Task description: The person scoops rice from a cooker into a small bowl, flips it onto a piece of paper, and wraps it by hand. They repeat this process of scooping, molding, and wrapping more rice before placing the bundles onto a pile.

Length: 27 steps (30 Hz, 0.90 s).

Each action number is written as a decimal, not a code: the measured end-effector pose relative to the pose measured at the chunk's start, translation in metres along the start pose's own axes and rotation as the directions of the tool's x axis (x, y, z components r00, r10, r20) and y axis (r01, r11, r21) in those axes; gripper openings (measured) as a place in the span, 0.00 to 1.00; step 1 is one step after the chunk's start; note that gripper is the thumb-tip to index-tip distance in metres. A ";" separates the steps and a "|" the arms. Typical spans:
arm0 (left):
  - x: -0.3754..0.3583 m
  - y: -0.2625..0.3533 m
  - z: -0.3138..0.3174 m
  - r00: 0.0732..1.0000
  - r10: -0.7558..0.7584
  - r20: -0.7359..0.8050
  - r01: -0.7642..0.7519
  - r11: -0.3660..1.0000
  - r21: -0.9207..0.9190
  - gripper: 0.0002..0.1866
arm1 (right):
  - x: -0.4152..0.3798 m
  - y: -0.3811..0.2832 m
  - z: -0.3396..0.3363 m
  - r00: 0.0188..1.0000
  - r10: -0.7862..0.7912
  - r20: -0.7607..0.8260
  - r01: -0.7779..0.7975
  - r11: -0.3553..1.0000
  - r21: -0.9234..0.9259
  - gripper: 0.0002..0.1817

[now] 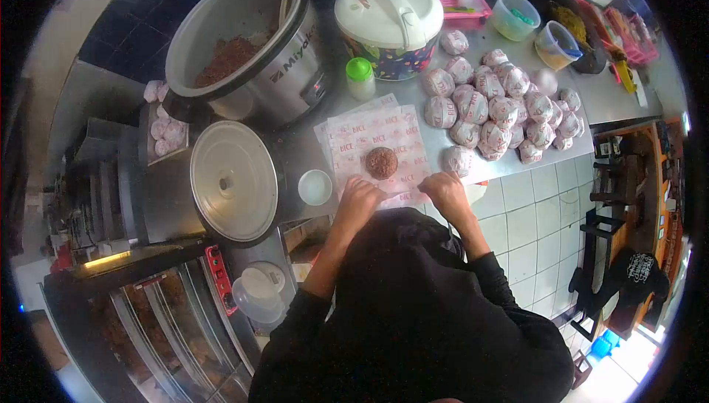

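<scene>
A round mound of brown rice (382,164) sits on printed white wrapping paper (375,133) with red lettering; more sheets show beneath it. My left hand (360,200) pinches the paper's near left corner. At the near right corner, my right hand (445,191) has its fingers closed on the same paper. The near edge is lifted a little between both hands, and the mound lies just beyond it, untouched. A small white bowl (314,187) stands left of the paper. To the right, several wrapped rice balls (473,106) are heaped on the steel counter.
A large rice cooker (288,70) with brown rice stands back left, its lid (235,181) lying nearer. Behind the paper are a green-capped bottle (360,78) and a white-lidded container (388,15). Plastic tubs (515,17) stand back right. A glass display case (162,329) is at lower left.
</scene>
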State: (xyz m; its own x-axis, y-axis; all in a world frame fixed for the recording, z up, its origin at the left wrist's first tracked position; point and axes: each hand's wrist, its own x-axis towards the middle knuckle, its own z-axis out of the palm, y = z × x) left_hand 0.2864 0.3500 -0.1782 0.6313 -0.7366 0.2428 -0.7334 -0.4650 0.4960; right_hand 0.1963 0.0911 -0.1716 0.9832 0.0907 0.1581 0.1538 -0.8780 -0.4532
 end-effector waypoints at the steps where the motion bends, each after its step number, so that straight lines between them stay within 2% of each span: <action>1: -0.001 -0.002 0.000 0.999 0.008 0.031 -0.008 1.000 -0.014 0.05 | 0.000 -0.002 -0.003 0.998 0.023 0.050 -0.023 1.000 -0.005 0.04; 5: -0.010 0.002 -0.003 0.999 0.050 0.018 -0.049 0.998 -0.050 0.06 | -0.007 0.003 -0.004 0.992 0.006 0.126 -0.006 1.000 -0.003 0.04; 7: -0.017 0.007 -0.002 0.997 0.056 0.047 -0.054 0.997 -0.059 0.07 | -0.009 0.006 -0.004 0.971 0.008 0.240 -0.010 1.000 0.005 0.05; 8: -0.020 0.010 -0.001 0.997 0.055 0.045 -0.052 0.997 -0.058 0.07 | -0.009 0.007 -0.003 0.970 0.006 0.241 -0.007 1.000 0.005 0.05; 11: -0.028 0.015 0.004 0.997 0.071 0.006 -0.070 0.996 -0.059 0.04 | -0.002 0.005 -0.009 0.954 0.041 0.298 -0.075 0.992 0.103 0.08; 13: -0.031 0.018 0.005 1.000 -0.009 0.025 0.011 0.996 -0.091 0.06 | 0.017 0.004 -0.010 0.954 0.106 0.280 -0.167 0.964 0.206 0.12; 14: -0.032 0.018 0.006 1.000 -0.009 0.024 0.011 0.996 -0.090 0.06 | 0.030 0.003 -0.008 0.954 0.104 0.280 -0.166 0.964 0.206 0.12; 16: -0.033 0.016 0.009 0.999 -0.010 0.041 0.013 0.997 -0.077 0.06 | 0.064 0.004 -0.001 0.989 0.087 0.123 -0.094 0.994 0.053 0.16; 19: -0.034 0.017 0.007 1.000 0.007 0.030 -0.006 0.998 -0.059 0.06 | 0.119 0.014 0.026 0.990 0.067 0.122 -0.073 0.996 0.050 0.21; 21: -0.036 0.016 0.008 0.999 0.009 0.034 -0.007 0.999 -0.045 0.06 | 0.147 0.015 0.040 0.999 0.004 0.051 0.004 0.987 -0.161 0.28; 22: -0.037 0.016 0.007 0.999 0.009 0.043 -0.008 0.999 -0.038 0.06 | 0.157 0.017 0.045 0.999 -0.004 0.047 0.012 0.987 -0.161 0.28; 24: -0.040 0.018 0.008 0.998 -0.025 0.050 0.026 0.999 -0.030 0.06 | 0.173 0.017 0.050 0.983 0.015 0.184 0.040 0.956 -0.289 0.33; 25: -0.041 0.018 0.008 0.996 -0.056 0.064 0.058 0.998 -0.028 0.07 | 0.181 0.017 0.051 0.983 0.007 0.184 0.048 0.956 -0.289 0.33; 27: -0.042 0.017 0.010 0.997 -0.068 0.048 0.070 0.997 -0.040 0.07 | 0.191 0.015 0.051 0.939 0.110 0.324 0.001 0.946 -0.324 0.33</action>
State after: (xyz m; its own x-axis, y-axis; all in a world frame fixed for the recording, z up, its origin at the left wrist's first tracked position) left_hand 0.2450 0.3678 -0.1884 0.6667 -0.7261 0.1681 -0.6766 -0.4951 0.5450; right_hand 0.3910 0.1195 -0.1925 0.9724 0.1409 -0.1861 0.1149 -0.9829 -0.1439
